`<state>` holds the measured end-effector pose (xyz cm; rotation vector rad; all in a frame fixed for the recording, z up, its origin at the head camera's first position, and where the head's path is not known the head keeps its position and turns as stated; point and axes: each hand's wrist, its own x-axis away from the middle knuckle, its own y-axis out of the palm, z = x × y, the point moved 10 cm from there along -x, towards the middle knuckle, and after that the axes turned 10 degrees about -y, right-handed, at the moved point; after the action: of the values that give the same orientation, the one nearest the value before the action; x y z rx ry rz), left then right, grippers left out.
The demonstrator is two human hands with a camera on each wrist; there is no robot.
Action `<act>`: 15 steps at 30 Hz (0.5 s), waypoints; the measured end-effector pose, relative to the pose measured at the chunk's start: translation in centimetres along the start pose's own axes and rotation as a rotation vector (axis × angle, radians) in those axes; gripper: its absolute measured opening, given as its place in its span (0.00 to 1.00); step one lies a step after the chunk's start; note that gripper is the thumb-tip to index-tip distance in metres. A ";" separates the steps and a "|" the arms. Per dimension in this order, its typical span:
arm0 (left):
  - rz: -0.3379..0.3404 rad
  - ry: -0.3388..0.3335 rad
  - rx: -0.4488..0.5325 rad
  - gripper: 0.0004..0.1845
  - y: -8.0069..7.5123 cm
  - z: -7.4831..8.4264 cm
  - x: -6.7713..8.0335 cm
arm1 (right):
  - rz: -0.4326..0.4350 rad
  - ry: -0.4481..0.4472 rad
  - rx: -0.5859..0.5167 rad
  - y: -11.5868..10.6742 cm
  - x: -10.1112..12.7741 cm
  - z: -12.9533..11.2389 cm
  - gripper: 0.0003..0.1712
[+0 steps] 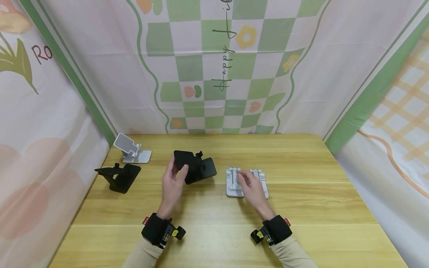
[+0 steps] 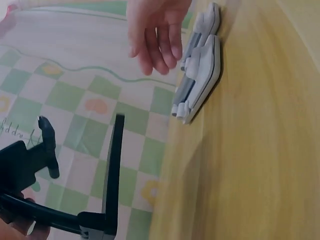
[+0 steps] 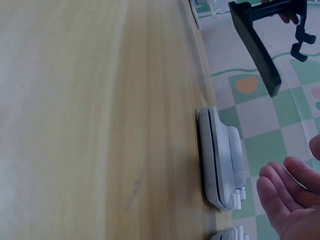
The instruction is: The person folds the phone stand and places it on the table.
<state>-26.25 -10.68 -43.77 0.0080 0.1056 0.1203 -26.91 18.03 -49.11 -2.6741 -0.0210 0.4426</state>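
Observation:
My left hand point(image 1: 173, 184) grips a black phone stand point(image 1: 194, 167) by its plate, thumb on the near side, and holds it unfolded above the table. In the left wrist view the black stand's base point(image 2: 114, 170) and curved arm show, with fingertips behind them. My right hand point(image 1: 252, 190) hovers over two folded light-grey phone stands point(image 1: 234, 186), its fingers loosely bent with nothing between them. From the right wrist view, the palm side of the right hand point(image 3: 292, 200) faces the nearer folded stand point(image 3: 220, 160), apart from it.
At the table's left side stand an unfolded black phone stand point(image 1: 120, 178) and, behind it, an unfolded white-and-grey one point(image 1: 134, 149). The wooden table point(image 1: 301, 223) ends at a patterned cloth point(image 1: 218, 108) along the back; more cloth hangs on both sides.

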 end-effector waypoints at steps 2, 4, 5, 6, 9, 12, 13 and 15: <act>-0.006 0.013 -0.015 0.35 0.2 0.2 0.1 | -0.012 0.013 -0.016 0.2 0.0 0.1 0.23; -0.008 0.034 -0.014 0.33 0.4 0.4 0.2 | -0.020 0.026 -0.028 0.4 0.0 0.1 0.24; -0.010 0.047 -0.012 0.32 0.5 0.6 0.2 | -0.024 0.033 -0.030 0.5 0.0 0.1 0.25; -0.013 0.060 -0.008 0.32 0.6 0.7 0.3 | -0.025 0.041 -0.032 0.6 0.0 0.2 0.26; -0.028 0.098 0.010 0.30 1.0 1.2 0.3 | -0.033 0.058 -0.036 0.9 0.0 0.2 0.26; -0.016 0.112 0.010 0.28 1.1 1.4 0.3 | -0.044 0.058 -0.068 1.3 -0.1 0.1 0.25; -0.009 0.110 0.011 0.27 1.1 1.4 0.4 | -0.050 0.052 -0.079 1.4 -0.1 0.0 0.24; 0.000 0.106 0.026 0.26 1.2 1.5 0.3 | -0.059 0.042 -0.105 1.7 -0.2 -0.1 0.23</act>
<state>-25.89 -9.47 -42.32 0.0272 0.2129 0.1189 -27.15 16.44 -49.65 -2.7772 -0.1132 0.3769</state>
